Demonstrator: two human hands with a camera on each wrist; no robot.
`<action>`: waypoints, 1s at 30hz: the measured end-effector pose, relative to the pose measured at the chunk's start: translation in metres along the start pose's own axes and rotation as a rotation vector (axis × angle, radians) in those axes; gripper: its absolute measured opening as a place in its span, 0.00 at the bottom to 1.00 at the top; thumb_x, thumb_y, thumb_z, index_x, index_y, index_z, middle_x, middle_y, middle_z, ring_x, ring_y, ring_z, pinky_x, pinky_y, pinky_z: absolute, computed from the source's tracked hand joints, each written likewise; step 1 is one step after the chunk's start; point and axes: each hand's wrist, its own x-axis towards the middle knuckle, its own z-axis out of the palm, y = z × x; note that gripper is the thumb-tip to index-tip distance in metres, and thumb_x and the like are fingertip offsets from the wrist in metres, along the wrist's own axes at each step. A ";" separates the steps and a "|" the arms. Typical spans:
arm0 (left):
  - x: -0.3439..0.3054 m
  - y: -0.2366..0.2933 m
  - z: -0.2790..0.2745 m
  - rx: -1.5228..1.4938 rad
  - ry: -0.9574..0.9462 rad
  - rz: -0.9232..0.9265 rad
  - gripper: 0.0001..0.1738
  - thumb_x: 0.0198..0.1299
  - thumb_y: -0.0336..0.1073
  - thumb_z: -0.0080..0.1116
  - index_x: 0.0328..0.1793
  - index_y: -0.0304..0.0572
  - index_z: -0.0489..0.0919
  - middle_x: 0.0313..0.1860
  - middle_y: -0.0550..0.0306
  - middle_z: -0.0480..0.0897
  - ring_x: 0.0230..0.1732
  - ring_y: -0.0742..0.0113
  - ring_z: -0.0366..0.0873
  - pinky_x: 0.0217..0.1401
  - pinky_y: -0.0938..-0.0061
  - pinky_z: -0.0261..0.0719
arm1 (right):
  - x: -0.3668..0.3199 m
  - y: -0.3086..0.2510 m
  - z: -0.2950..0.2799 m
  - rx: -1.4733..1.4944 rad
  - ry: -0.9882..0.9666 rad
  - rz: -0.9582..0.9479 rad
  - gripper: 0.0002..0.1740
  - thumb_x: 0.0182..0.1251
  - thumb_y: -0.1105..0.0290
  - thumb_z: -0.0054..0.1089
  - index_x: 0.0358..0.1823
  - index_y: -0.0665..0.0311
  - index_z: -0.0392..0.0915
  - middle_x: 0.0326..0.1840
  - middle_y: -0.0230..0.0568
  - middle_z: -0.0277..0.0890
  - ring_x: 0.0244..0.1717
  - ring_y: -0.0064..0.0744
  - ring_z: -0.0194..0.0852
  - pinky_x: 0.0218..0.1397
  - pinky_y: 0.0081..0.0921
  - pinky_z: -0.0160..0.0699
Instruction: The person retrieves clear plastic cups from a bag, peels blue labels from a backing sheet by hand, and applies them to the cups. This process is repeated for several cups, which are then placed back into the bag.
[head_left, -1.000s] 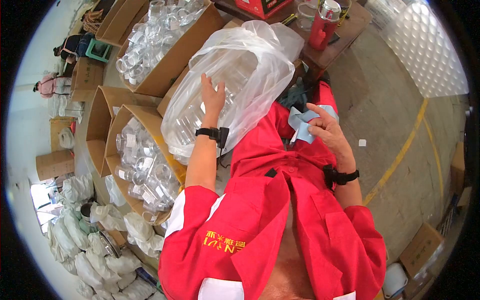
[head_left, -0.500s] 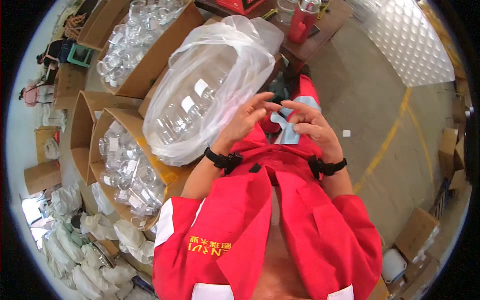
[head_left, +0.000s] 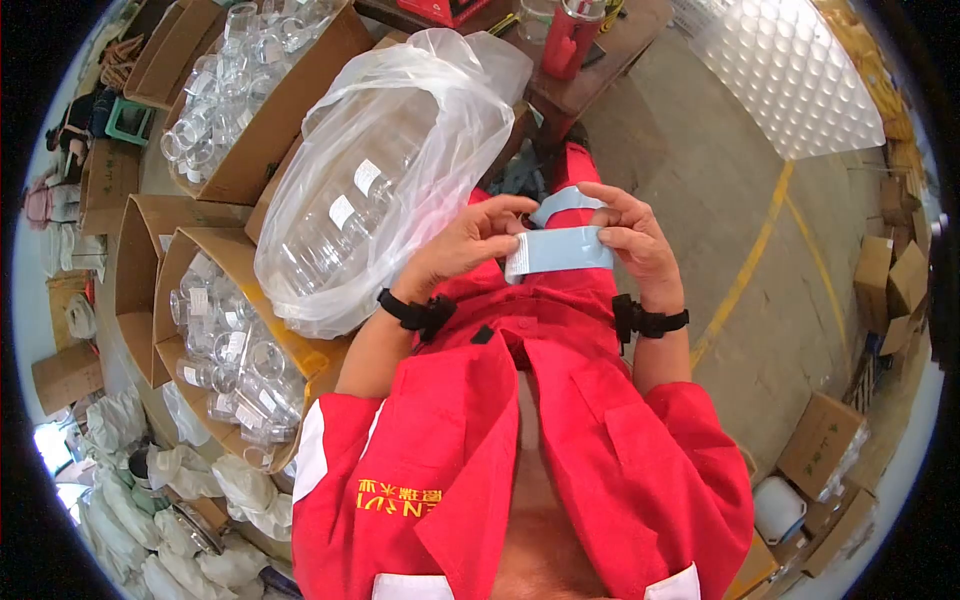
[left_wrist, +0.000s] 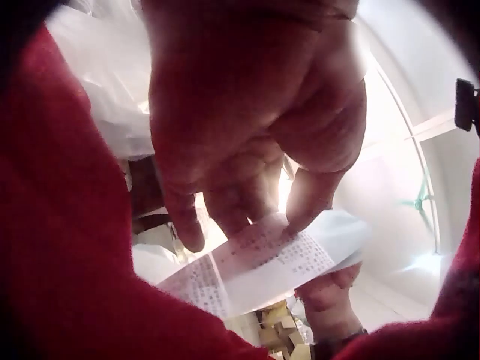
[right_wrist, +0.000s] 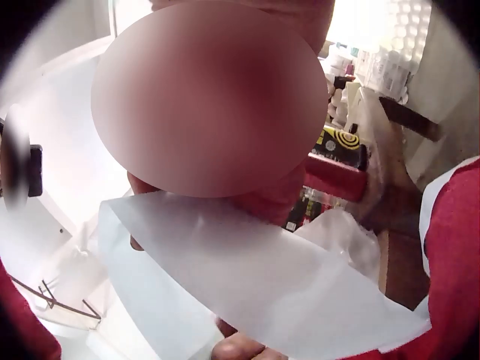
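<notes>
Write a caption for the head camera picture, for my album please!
Left fingers and right fingers hold a blue strip beside a bag of clear containers.

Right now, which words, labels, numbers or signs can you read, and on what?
"恩瑞木业": upside down, in yellow, on the red jacket; Latin letters beside it incomplete.
Too small or blurred to read: print on the light-blue strip, bottle labels, red box, lower-right carton.

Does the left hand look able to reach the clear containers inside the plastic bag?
Probably yes: the plastic bag appears open beside the left hand, leaving the clear containers exposed, though that hand is at the label strip.
</notes>
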 end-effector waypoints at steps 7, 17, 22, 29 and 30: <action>0.020 0.071 0.012 0.435 -0.110 0.118 0.33 0.70 0.25 0.60 0.81 0.39 0.69 0.42 0.61 0.83 0.41 0.76 0.78 0.45 0.76 0.79 | 0.015 -0.014 0.027 -0.133 -0.037 -0.039 0.48 0.71 0.61 0.71 0.87 0.62 0.55 0.40 0.36 0.83 0.41 0.24 0.79 0.45 0.23 0.76; 0.006 0.016 0.033 0.986 0.360 0.373 0.26 0.65 0.28 0.62 0.70 0.35 0.77 0.44 0.44 0.85 0.43 0.51 0.84 0.50 0.62 0.82 | 0.026 0.025 0.043 -0.419 0.110 0.035 0.40 0.70 0.81 0.65 0.83 0.62 0.63 0.38 0.31 0.82 0.38 0.20 0.78 0.45 0.23 0.78; -0.016 0.022 0.054 0.655 0.351 -0.033 0.24 0.67 0.36 0.68 0.66 0.34 0.80 0.41 0.42 0.87 0.39 0.57 0.87 0.44 0.66 0.83 | 0.030 0.035 0.048 -0.471 -0.010 0.047 0.40 0.72 0.81 0.63 0.84 0.60 0.62 0.40 0.32 0.85 0.41 0.21 0.81 0.49 0.24 0.80; -0.022 0.006 0.043 0.519 0.297 -0.155 0.20 0.74 0.35 0.63 0.68 0.33 0.80 0.46 0.52 0.89 0.47 0.73 0.84 0.51 0.69 0.83 | 0.033 0.046 0.050 -0.446 -0.113 0.035 0.38 0.74 0.79 0.61 0.84 0.58 0.63 0.42 0.31 0.84 0.44 0.21 0.81 0.52 0.25 0.80; -0.025 0.001 0.041 0.521 0.310 -0.164 0.20 0.74 0.35 0.63 0.68 0.33 0.80 0.46 0.52 0.89 0.47 0.73 0.84 0.51 0.69 0.83 | 0.033 0.049 0.051 -0.491 -0.108 0.031 0.37 0.74 0.79 0.61 0.84 0.58 0.64 0.42 0.30 0.84 0.43 0.21 0.80 0.52 0.25 0.80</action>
